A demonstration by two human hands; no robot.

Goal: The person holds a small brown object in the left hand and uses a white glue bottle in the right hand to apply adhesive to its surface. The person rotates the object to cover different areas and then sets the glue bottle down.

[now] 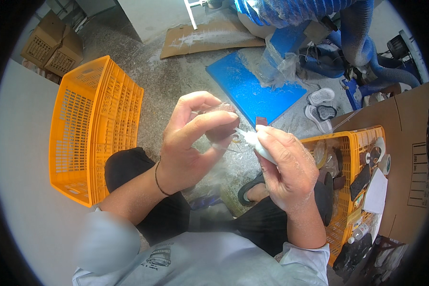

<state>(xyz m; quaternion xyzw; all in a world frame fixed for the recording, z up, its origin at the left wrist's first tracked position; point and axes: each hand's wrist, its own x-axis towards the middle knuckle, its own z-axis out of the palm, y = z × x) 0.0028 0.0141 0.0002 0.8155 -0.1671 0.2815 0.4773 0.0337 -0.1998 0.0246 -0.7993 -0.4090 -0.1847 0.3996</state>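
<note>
While both our hands are raised in front of us above our knees, the work looks to be in its middle stretch, as far as we can judge. Our left hand [188, 138] pinches a small reddish-brown translucent piece [222, 125] between thumb and curled fingers, and our right hand [283, 164] is wrapped around a small white squeeze tube [255, 142] whose thin nozzle points at that piece and seems to touch or nearly touch its lower edge. Whether anything has come out of the nozzle yet we cannot tell; the spot is too small and partly hidden by our thumb.

We judge that the piece is picked up and the tube is brought to it, so the fetching is done; what is left is whatever the tube adds and the setting down of the piece.

As for pose, our left wrist is bent back with the palm turned toward us, a thin dark band around it, fingers arched closely over the piece. Our right hand is fisted tightly, knuckles up, dusted with pale powder, its forearm rising from the lower edge.

To our left on the grey concrete floor [176, 81] stands an orange slatted plastic crate [93, 119], tipped on its side against a pale board. To our right a second orange plastic crate [355, 138] holds mixed small tools and tape rolls. Further off lie a blue flat sheet [250, 90] and a blue ribbed hose [367, 52].
</note>
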